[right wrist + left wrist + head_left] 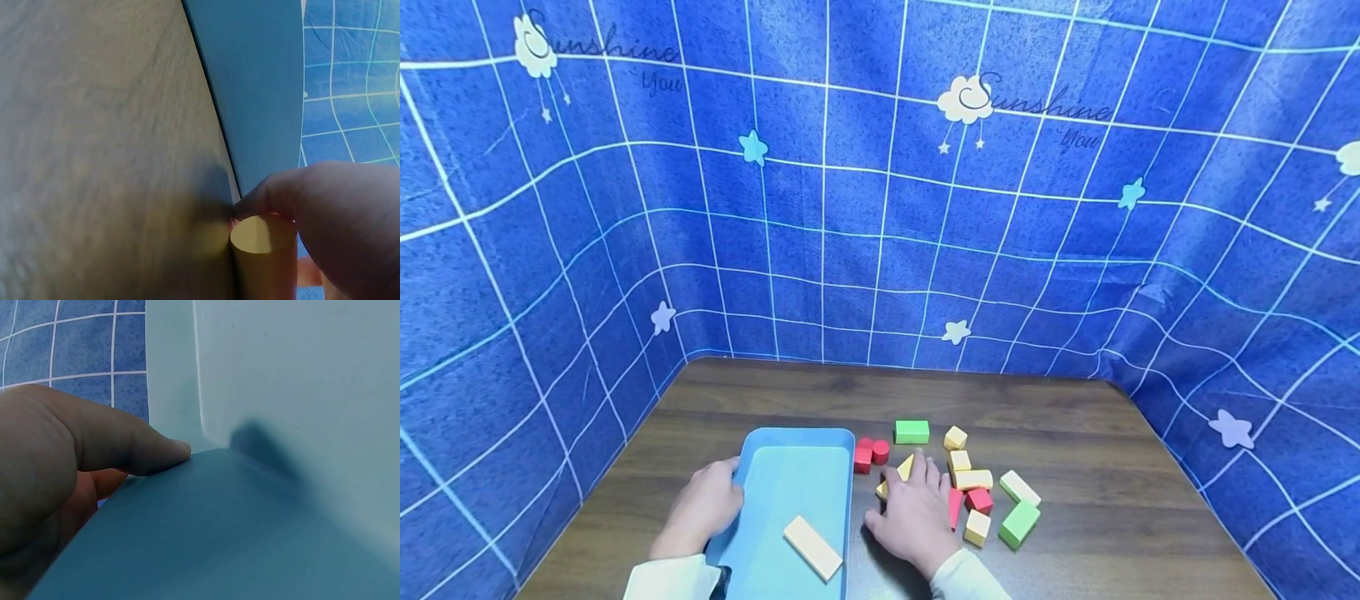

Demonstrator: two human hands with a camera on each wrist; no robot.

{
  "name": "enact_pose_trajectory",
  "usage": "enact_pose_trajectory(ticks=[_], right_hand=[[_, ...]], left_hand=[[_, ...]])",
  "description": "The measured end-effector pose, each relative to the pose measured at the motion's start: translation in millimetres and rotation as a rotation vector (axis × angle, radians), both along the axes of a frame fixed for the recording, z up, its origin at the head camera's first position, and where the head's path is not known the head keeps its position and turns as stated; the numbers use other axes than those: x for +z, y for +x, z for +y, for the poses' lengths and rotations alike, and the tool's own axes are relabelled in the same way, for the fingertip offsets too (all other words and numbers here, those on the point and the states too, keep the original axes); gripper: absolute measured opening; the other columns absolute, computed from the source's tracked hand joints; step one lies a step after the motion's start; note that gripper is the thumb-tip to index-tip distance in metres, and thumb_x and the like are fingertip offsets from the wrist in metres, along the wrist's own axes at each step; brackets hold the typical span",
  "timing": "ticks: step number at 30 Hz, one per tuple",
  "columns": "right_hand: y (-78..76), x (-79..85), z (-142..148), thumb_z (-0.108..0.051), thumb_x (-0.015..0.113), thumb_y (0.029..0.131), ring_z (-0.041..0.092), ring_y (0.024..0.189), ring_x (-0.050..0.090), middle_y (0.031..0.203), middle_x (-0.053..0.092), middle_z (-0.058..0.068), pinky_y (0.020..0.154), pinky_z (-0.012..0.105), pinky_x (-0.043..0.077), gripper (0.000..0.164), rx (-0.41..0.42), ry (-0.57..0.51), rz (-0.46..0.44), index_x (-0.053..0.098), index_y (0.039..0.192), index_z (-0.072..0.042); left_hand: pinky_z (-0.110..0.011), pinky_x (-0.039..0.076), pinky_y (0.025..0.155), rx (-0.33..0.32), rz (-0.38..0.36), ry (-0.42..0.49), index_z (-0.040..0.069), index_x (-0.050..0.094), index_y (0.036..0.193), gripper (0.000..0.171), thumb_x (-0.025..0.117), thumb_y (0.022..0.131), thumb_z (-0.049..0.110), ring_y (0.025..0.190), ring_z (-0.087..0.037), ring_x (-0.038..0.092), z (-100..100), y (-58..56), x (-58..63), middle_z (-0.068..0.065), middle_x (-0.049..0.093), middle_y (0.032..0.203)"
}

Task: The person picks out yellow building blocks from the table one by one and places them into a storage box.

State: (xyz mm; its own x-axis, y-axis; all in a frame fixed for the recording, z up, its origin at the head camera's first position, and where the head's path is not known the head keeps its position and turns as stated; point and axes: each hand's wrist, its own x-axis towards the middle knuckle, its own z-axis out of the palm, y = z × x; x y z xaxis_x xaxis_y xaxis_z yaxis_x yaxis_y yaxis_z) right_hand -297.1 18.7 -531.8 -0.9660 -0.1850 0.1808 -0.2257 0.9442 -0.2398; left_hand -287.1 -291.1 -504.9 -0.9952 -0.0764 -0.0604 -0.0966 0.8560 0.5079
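Blue, probably light and stiff, the tray should handle best by its rim — its left edge is pinched by the left hand. Beside it, the right hand reaches among small blocks; whether it grips the yellow cylinder just beside its thumb, I cannot tell — likely light, hard, best taken across its curved sides.

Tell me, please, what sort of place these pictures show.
It looks like a screened-off table area for handling toy blocks, perhaps a recording booth: a wooden table, blue patterned sheeting behind and on both sides, and coloured blocks beside a blue tray.
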Motion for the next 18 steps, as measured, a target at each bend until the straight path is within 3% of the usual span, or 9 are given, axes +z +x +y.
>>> enact_pose_trajectory(ticks=[6, 11, 18], right_hand=[[1.1, -1.4, 1.3, -0.053, 0.065, 0.069, 0.043, 0.122, 0.028, 0.136, 0.036, 0.03, 0.097, 0.065, 0.026, 0.06, 0.011, -0.005, 0.05, 0.063, 0.119, -0.019], [2.2, -0.7, 3.1, -0.05, 0.066, 0.069, 0.038, 0.106, 0.037, 0.115, 0.048, 0.02, 0.088, 0.057, 0.033, 0.052, 0.023, -0.008, 0.115, 0.066, 0.111, -0.018], [2.1, -1.2, 3.7, -0.052, 0.065, 0.068, 0.033, 0.094, 0.038, 0.097, 0.047, 0.009, 0.079, 0.052, 0.034, 0.049, 0.023, 0.006, 0.131, 0.067, 0.104, -0.02]], left_hand=[[-0.064, 0.042, 0.084, 0.002, -0.001, 0.002, -0.005, 0.042, 0.136, 0.05, 0.047, 0.089, 0.008, 0.102, -0.034, 0.053, 1.0, 0.4, 0.7, -0.028, 0.052, 0.127], [-0.065, 0.042, 0.084, -0.003, 0.003, 0.0, -0.006, 0.042, 0.136, 0.049, 0.047, 0.089, 0.008, 0.101, -0.034, 0.053, 0.9, 0.2, 1.5, -0.029, 0.051, 0.128], [-0.065, 0.041, 0.085, 0.0, 0.005, 0.004, -0.005, 0.042, 0.136, 0.049, 0.046, 0.089, 0.008, 0.101, -0.034, 0.053, 1.2, 0.9, 0.8, -0.028, 0.051, 0.128]])
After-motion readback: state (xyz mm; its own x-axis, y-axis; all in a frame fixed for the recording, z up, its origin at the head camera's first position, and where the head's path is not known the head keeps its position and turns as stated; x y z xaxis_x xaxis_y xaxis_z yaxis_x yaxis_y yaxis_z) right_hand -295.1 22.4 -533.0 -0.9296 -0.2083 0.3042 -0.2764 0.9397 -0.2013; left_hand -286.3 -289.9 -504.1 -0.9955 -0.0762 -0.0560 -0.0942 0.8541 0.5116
